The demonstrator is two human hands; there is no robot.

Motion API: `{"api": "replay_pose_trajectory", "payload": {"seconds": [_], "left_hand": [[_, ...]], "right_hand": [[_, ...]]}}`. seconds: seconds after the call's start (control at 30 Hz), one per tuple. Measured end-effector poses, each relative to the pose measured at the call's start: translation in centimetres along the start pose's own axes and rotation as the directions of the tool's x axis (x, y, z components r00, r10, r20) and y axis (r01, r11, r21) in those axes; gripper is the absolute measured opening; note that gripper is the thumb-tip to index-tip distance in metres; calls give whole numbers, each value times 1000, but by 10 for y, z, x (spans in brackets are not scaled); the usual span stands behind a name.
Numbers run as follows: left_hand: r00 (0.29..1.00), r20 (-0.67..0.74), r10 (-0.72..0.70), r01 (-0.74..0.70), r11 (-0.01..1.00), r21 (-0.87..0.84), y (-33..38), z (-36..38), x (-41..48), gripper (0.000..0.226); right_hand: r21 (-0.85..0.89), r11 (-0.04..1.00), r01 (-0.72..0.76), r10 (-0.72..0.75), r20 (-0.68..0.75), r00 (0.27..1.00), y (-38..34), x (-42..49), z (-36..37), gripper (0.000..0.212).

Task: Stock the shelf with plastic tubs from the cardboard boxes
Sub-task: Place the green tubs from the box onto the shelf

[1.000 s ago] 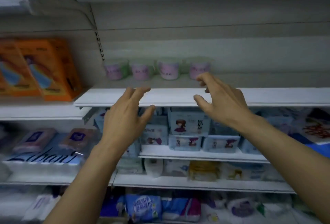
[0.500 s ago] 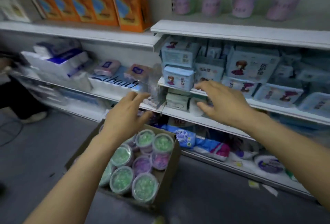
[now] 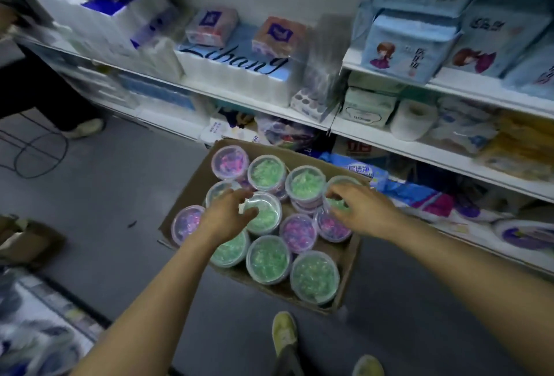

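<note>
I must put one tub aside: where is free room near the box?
Bare floor lies left of the cardboard box, toward the white shoe, and in front of it, before the yellow shoe. The box is packed with tubs; the shelves are crowded.

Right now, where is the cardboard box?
Centre of the head view, on the floor in front of the shelves: the box lies under the left hand and right hand, holding tubs.
</note>
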State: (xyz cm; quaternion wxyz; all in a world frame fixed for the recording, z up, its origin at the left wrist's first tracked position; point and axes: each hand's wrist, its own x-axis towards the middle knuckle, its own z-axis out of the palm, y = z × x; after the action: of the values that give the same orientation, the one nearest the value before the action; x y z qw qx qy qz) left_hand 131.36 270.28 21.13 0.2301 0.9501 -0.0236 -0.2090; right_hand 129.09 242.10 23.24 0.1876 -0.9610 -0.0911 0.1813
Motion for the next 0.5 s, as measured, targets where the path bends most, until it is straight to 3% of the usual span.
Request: {"api": "replay_pose_trajectory", "payload": {"seconds": [0.2, 0.3, 0.4, 0.5], "left_hand": [[984, 67, -165, 170, 982, -87, -63, 30, 64, 47], [988, 106, -110, 120, 988, -93, -74, 48, 92, 48], [988, 149, -43, 49, 998, -36, -74, 62, 113, 46], [986, 169, 15, -25, 998, 55, -75, 73, 128, 46]], "right_hand": [[125, 984, -125, 99, 195, 976, 6, 53, 88, 23], [130, 980, -148, 96, 341, 935, 11, 66, 119, 25], [57, 992, -110, 62, 538, 840, 17, 71, 142, 7], [-16, 993, -114, 98, 648, 756, 21, 68, 155, 17]]}}
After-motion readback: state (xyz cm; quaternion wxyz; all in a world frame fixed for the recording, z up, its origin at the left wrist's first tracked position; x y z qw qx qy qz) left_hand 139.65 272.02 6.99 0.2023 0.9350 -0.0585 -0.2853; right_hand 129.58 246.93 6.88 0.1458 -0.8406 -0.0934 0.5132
